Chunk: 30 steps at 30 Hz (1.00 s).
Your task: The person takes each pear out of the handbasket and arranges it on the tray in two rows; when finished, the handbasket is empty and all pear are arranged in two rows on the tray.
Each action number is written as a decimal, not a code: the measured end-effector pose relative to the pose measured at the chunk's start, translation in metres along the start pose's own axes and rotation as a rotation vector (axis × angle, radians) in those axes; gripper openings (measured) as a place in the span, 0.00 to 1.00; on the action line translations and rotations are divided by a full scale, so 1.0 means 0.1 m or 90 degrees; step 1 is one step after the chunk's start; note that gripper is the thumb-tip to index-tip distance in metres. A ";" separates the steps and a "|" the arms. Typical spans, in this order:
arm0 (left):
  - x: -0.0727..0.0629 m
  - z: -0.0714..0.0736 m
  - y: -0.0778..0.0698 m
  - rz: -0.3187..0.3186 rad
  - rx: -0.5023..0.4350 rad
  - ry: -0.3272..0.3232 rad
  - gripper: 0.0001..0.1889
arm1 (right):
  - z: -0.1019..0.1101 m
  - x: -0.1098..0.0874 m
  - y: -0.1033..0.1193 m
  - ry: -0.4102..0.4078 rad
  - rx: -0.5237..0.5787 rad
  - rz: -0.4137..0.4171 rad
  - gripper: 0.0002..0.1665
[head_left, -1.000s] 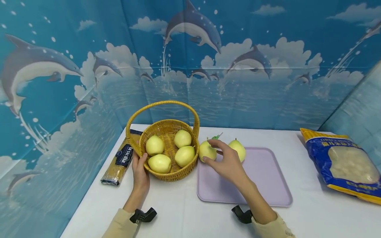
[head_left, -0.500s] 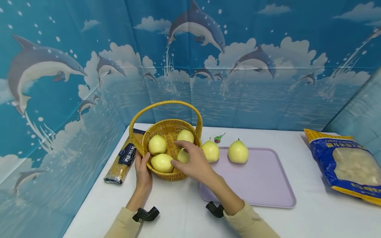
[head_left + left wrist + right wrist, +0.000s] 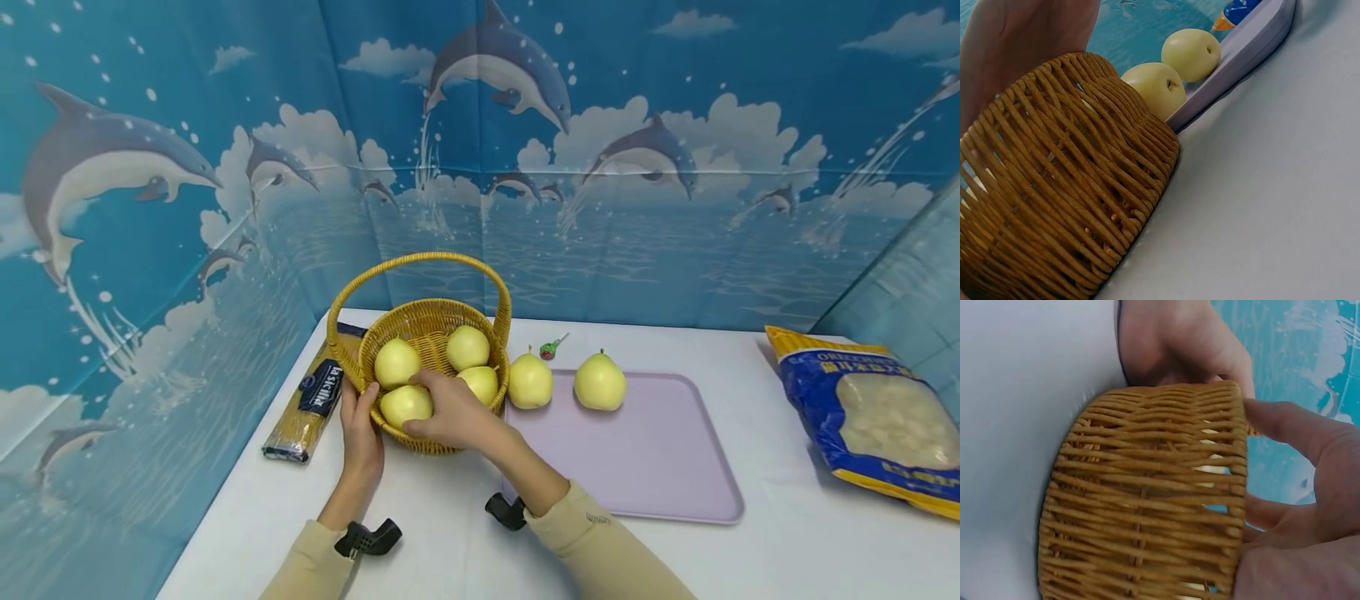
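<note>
A wicker basket (image 3: 442, 312) with a tall arched handle stands on the table, holding several yellow-green pears. My left hand (image 3: 362, 437) grips its left side, thumb over the rim. Inside the basket, my right hand (image 3: 459, 414) has its thumb and fingers around the front pear (image 3: 405, 405). Behind that lies another pear (image 3: 397, 363); a third (image 3: 468, 347) rests at the back right, and one (image 3: 480, 383) is partly covered by my right hand. In the right wrist view, the basket wall (image 3: 1141, 494) hides most of the right fingertips' contact.
Two pears, one (image 3: 530, 382) at the left corner and one (image 3: 600, 382) beside it, sit on a lilac tray (image 3: 652, 450). Behind them lies a lollipop (image 3: 553, 347). A spaghetti pack (image 3: 307, 408) is left of the basket; a blue-and-yellow bag (image 3: 862, 412) lies far right.
My right hand has moved left from beside the tray's pears, over the basket, and down to the front pear in it. My left hand keeps its hold on the basket.
</note>
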State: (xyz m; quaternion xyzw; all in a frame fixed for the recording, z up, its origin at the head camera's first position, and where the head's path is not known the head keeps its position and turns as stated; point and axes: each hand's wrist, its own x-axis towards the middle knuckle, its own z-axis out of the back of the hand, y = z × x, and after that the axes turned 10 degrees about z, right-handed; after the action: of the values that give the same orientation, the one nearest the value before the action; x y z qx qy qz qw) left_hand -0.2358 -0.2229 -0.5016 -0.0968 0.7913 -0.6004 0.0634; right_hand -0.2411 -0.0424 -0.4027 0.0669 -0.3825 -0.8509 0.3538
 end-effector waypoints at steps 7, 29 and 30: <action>0.00 -0.02 0.00 -0.002 0.001 0.007 0.34 | -0.08 0.11 -0.02 0.021 -0.034 -0.020 0.42; 0.02 0.02 0.02 -0.009 0.003 -0.005 0.31 | -0.01 -0.03 0.04 -0.116 0.021 -0.003 0.40; 0.02 0.02 0.02 -0.009 0.004 -0.004 0.31 | 0.01 -0.05 0.03 -0.125 0.029 -0.001 0.40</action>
State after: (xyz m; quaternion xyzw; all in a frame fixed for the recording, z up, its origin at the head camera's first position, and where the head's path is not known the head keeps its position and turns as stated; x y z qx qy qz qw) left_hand -0.2370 -0.2248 -0.5041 -0.1045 0.7887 -0.6027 0.0620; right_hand -0.2360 -0.0398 -0.4007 -0.0082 -0.4346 -0.8447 0.3123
